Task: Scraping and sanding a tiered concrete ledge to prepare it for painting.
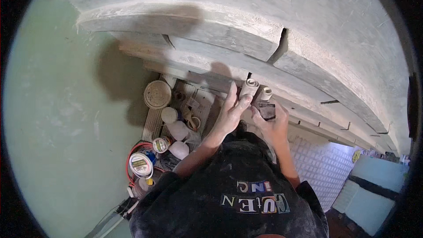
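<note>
My left hand (230, 113) holds a pale rolled-up sheet (250, 88), thumb pressed against its lower end and fingers straight along its side. Close beside it, a second pale roll (265, 93) stands above my right hand (274, 125). A small dark rectangular piece (267, 111) sits between the thumb and fingers of that hand. Whether the rolls and the dark piece are joined cannot be made out. Both hands are dusty and meet in front of my chest, below the ledge.
Grey stepped ledges (211, 35) with dark slots curve overhead, dusty along their edges. A pale green wall (66, 105) is at left. Lower left, planks carry a round tub (157, 94), a labelled bucket (142, 165), bags and a red hose (128, 161). Light-blue blocks (368, 198) are lower right.
</note>
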`<state>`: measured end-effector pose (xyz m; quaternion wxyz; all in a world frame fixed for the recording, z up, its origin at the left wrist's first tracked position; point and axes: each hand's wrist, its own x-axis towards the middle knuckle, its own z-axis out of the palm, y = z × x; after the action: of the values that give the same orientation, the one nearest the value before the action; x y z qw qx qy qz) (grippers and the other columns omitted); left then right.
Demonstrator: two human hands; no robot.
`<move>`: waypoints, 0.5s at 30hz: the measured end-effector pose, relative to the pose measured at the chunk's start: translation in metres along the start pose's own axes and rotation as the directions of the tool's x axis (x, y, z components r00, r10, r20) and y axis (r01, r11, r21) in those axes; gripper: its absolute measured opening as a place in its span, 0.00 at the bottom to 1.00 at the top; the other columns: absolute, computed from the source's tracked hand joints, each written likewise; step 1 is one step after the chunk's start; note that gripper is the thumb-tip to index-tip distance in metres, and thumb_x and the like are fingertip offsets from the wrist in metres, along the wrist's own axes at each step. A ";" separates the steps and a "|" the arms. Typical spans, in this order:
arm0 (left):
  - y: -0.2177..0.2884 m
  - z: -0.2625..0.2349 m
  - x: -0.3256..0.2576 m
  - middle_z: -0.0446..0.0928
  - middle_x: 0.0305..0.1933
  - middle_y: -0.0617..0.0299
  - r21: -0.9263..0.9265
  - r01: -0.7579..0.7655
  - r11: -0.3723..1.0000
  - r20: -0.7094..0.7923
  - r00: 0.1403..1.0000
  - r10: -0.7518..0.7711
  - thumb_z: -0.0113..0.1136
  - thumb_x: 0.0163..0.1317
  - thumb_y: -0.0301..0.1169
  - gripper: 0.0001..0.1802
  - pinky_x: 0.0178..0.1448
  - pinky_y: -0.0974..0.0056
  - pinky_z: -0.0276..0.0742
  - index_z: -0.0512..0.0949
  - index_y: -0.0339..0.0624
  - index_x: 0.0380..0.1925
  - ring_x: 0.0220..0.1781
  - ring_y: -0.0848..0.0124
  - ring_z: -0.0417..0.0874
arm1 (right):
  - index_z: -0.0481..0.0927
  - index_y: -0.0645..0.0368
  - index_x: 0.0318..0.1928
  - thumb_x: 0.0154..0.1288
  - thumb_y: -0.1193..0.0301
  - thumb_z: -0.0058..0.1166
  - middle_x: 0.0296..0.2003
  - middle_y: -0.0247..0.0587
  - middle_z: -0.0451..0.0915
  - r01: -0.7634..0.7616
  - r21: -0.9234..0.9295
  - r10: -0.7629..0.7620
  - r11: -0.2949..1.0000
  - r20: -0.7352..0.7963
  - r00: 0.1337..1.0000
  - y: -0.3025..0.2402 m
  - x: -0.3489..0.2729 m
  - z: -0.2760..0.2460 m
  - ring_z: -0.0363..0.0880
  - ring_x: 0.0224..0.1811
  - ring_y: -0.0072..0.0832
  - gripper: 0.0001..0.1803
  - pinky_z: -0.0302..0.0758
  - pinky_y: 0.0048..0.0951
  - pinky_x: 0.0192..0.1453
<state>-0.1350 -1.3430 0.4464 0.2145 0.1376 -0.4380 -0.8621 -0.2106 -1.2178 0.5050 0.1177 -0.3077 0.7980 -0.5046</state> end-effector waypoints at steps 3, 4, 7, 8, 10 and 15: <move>0.009 0.002 -0.001 0.75 0.53 0.59 0.279 -0.023 0.960 -0.186 0.980 0.077 0.55 0.73 0.35 0.22 0.59 0.65 0.72 0.67 0.37 0.62 0.54 0.71 0.75 | 0.81 0.65 0.45 0.53 0.71 0.70 0.30 0.48 0.84 0.029 0.041 -0.030 0.999 0.024 0.999 -0.001 -0.004 -0.002 0.84 0.30 0.33 0.19 0.78 0.31 0.37; 0.025 0.007 0.001 0.76 0.50 0.58 0.420 0.092 0.903 -0.196 0.981 -0.009 0.54 0.72 0.34 0.19 0.56 0.64 0.73 0.69 0.37 0.58 0.50 0.72 0.75 | 0.82 0.66 0.44 0.53 0.70 0.70 0.30 0.48 0.84 0.012 0.047 -0.014 0.999 0.038 0.999 -0.005 -0.006 -0.002 0.84 0.30 0.33 0.19 0.79 0.32 0.38; 0.006 0.010 0.000 0.79 0.43 0.60 0.652 -0.091 0.753 -0.129 0.965 0.228 0.57 0.67 0.28 0.14 0.50 0.64 0.75 0.73 0.38 0.50 0.42 0.75 0.77 | 0.82 0.67 0.44 0.53 0.70 0.70 0.30 0.50 0.84 -0.043 0.028 0.041 0.999 0.052 0.998 -0.007 -0.008 -0.005 0.85 0.31 0.35 0.19 0.79 0.33 0.39; 0.011 0.013 0.001 0.80 0.40 0.54 0.556 -0.114 0.824 -0.108 0.972 0.207 0.62 0.63 0.28 0.18 0.46 0.61 0.76 0.72 0.38 0.51 0.39 0.67 0.80 | 0.83 0.68 0.43 0.53 0.69 0.71 0.30 0.50 0.84 -0.083 -0.003 0.083 0.997 0.054 0.995 -0.005 -0.007 -0.006 0.86 0.31 0.36 0.19 0.80 0.33 0.39; 0.017 0.011 0.008 0.82 0.37 0.49 0.456 -0.132 0.880 -0.080 0.979 0.189 0.67 0.59 0.28 0.22 0.43 0.58 0.78 0.72 0.37 0.52 0.35 0.59 0.83 | 0.83 0.68 0.44 0.53 0.69 0.71 0.30 0.51 0.84 -0.046 0.035 0.045 0.998 0.037 0.998 0.008 -0.011 -0.011 0.86 0.31 0.36 0.20 0.80 0.33 0.39; 0.022 0.009 0.015 0.81 0.37 0.55 0.761 -0.232 0.606 0.117 0.968 0.224 0.69 0.52 0.26 0.30 0.44 0.60 0.79 0.70 0.39 0.56 0.36 0.66 0.83 | 0.84 0.67 0.46 0.52 0.68 0.71 0.31 0.50 0.85 0.100 -0.052 -0.100 0.994 -0.013 0.995 0.005 -0.012 -0.020 0.86 0.32 0.35 0.22 0.80 0.32 0.41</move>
<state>-0.1465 -1.3562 0.4686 0.2414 0.1546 -0.7774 -0.5599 -0.2124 -1.1944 0.5084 0.0780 -0.3462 0.7952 -0.4917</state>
